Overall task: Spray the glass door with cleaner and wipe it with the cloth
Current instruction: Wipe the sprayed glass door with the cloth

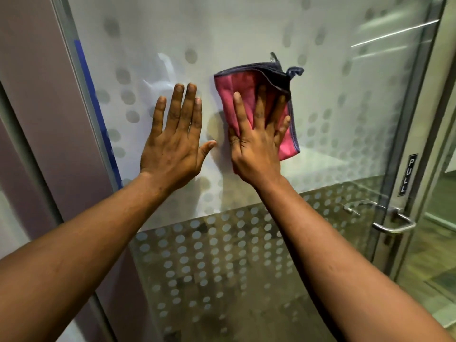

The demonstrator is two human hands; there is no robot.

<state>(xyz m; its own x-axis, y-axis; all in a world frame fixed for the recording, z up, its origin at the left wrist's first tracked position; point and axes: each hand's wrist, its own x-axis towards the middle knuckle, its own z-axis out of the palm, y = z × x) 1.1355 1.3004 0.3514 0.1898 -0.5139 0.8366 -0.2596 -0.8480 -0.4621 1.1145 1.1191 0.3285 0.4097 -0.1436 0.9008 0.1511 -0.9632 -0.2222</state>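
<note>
The right hand (256, 141) is spread flat, pressing the cloth (246, 95) on the door (345, 82). The cloth points up past the fingers. The left hand (172, 141), spread flat and bare, rests nearer the door's left edge.

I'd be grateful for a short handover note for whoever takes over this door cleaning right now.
Left hand: open, flat on the glass door, holding nothing.
Right hand: open, pressing the pink cloth against the frosted band.
Spray bottle: not in view; whether spraying is done cannot be told.
Door handle is at lower right.
Left: the rest of the wiping, including the dotted lower panel.
</note>
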